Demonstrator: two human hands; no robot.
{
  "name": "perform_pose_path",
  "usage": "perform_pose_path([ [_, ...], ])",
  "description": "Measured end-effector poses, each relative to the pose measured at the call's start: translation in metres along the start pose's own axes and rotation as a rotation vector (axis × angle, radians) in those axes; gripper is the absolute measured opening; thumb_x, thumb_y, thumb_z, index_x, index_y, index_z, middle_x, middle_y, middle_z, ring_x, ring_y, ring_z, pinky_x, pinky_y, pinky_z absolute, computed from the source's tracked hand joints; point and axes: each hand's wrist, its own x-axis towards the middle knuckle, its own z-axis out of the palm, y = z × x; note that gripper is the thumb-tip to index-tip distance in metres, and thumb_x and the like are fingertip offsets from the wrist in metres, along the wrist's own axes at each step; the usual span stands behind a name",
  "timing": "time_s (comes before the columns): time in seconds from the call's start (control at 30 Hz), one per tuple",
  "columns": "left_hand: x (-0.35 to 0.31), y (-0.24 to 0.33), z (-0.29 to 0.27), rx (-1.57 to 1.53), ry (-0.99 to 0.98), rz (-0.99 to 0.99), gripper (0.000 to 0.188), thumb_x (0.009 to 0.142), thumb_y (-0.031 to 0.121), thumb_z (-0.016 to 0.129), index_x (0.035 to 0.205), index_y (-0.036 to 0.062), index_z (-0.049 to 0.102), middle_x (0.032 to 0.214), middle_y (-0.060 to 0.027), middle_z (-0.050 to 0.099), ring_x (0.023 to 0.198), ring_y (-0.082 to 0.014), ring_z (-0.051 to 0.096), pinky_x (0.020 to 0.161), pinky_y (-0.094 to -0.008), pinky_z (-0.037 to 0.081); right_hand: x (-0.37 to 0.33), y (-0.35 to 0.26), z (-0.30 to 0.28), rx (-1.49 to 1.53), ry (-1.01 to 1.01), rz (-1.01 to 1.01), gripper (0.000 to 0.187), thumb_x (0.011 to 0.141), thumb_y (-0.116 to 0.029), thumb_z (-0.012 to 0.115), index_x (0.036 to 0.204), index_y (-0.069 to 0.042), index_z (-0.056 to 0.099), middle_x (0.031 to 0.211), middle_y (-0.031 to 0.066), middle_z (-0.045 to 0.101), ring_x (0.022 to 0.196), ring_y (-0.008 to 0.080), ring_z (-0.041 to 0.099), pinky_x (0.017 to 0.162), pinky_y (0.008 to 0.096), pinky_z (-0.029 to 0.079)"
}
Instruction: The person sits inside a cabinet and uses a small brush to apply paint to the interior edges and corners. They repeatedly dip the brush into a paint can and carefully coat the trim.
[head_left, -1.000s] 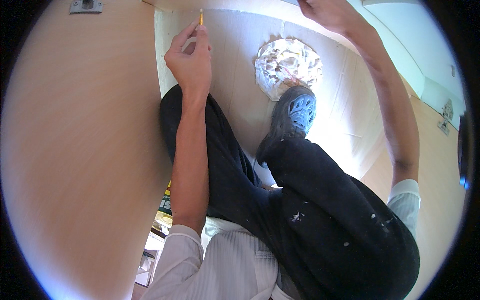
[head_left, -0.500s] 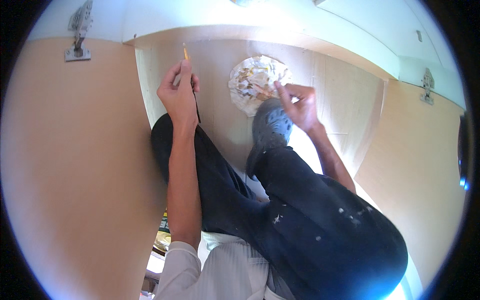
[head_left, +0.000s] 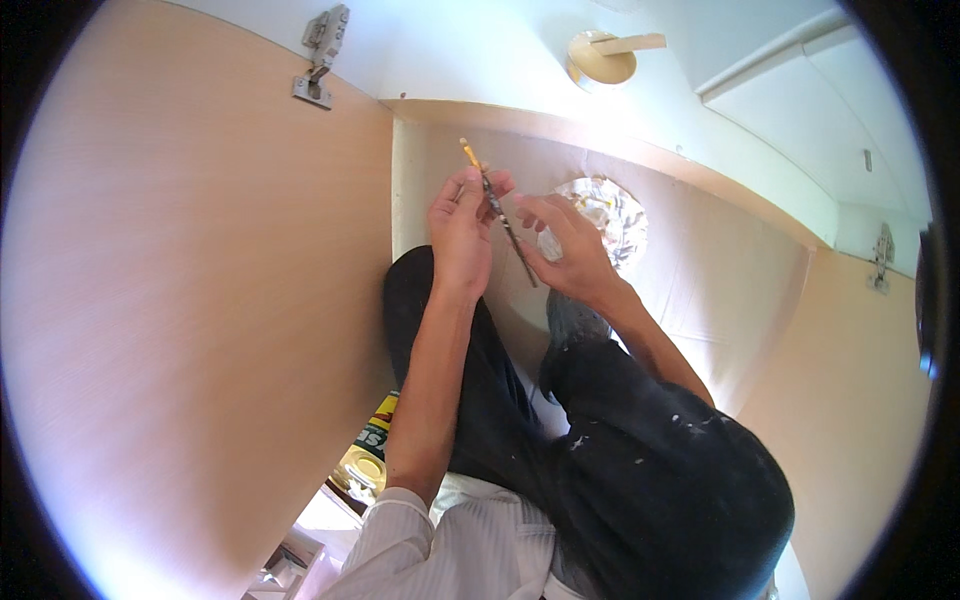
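Note:
My left hand (head_left: 463, 230) is closed on a slim paintbrush (head_left: 505, 222), pinching it near its yellow ferrule. Its pale tip points up and away, and the dark, paint-specked handle slants down toward my right hand (head_left: 575, 248). That hand is partly open, fingers apart and curved, with the thumb side close to the handle; whether it touches cannot be made out. Behind it, on the cabinet's bottom board, lies a round, crumpled white sheet (head_left: 625, 215) with brown and yellow stains, partly hidden by my right hand.
On the ledge at the top stands an open can (head_left: 600, 65) with a flat wooden stick (head_left: 635, 44) across it. Cabinet doors with metal hinges (head_left: 318, 70) flank me. My shoe (head_left: 577, 320) rests near the sheet. A yellow-and-green container (head_left: 378, 430) is at lower left.
My view has swung left and up, bringing the can into sight. My right hand has moved from the stained sheet toward the paintbrush, its fingers opening. My left hand keeps its hold.

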Motion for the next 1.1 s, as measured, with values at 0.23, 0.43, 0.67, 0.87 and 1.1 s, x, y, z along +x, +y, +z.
perform_pose_path([
  [0.23,-0.006,0.013,0.031,0.177,-0.057,0.028,0.041,0.104,0.035,0.055,0.127,0.0008,0.059,0.117,-0.0111,0.068,0.108,-0.0197,0.064,0.091,-0.0345,0.047,0.033,0.000,-0.037,-0.115,0.180,-0.318,0.031,0.079,0.005,0.074,0.109,0.001,0.065,0.095,0.0143,0.071,0.087,0.0248,0.071,0.077,0.0330,0.057],
  [0.43,-0.016,0.005,0.021,0.526,-0.006,0.076,0.035,0.102,0.026,0.059,0.126,0.0011,0.062,0.113,-0.0097,0.069,0.103,-0.0176,0.064,0.088,-0.0304,0.046,0.098,0.020,-0.145,-0.072,0.266,0.162,0.017,0.095,-0.009,0.068,0.101,0.007,0.071,0.079,0.0104,0.069,0.066,0.0137,0.067,0.063,0.0259,0.055],
  [0.67,-0.045,0.013,-0.012,0.577,0.121,0.163,0.023,0.099,0.004,0.061,0.121,0.0000,0.064,0.108,-0.0076,0.068,0.096,-0.0138,0.064,0.088,-0.0288,0.050,0.139,0.040,-0.160,-0.208,-0.055,0.294,0.023,0.099,-0.016,0.063,0.102,0.005,0.071,0.075,0.0080,0.067,0.061,0.0122,0.062,0.060,0.0265,0.054],
  [0.87,-0.084,0.031,-0.030,0.629,0.270,0.274,0.019,0.098,0.003,0.061,0.115,-0.0013,0.066,0.110,-0.0112,0.067,0.097,-0.0167,0.064,0.090,-0.0312,0.051,0.150,0.059,-0.149,-0.239,-0.125,0.248,0.025,0.100,-0.018,0.063,0.104,0.005,0.071,0.074,0.0068,0.065,0.061,0.0127,0.062,0.059,0.0269,0.053],
  [1.1,-0.146,0.044,-0.046,0.797,0.312,0.390,0.015,0.097,-0.001,0.060,0.111,-0.0003,0.067,0.108,-0.0107,0.066,0.093,-0.0159,0.062,0.085,-0.0293,0.051,0.146,0.054,-0.148,-0.261,-0.118,0.331,0.026,0.097,-0.019,0.065,0.108,0.004,0.071,0.083,0.0137,0.069,0.063,0.0193,0.069,0.064,0.0310,0.055],
])
